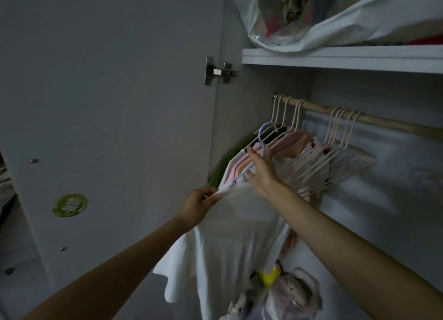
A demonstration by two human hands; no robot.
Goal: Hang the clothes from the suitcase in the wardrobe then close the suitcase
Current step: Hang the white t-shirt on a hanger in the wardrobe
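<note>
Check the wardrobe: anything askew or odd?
The white shirt sits lopsided on the lilac hanger, not yet hooked on the rail. Left hand pinches its shoulder; right hand holds the hanger.

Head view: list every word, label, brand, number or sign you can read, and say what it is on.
None can be read.
Round green sticker on the open wardrobe door: pale markings, too blurred to read.
Plastic bag on the top shelf: coloured patterns, no legible text.

We see a white T-shirt (230, 235) draped on a lilac hanger (262, 139), hanging below our right hand (262, 173), unhooked.
</note>
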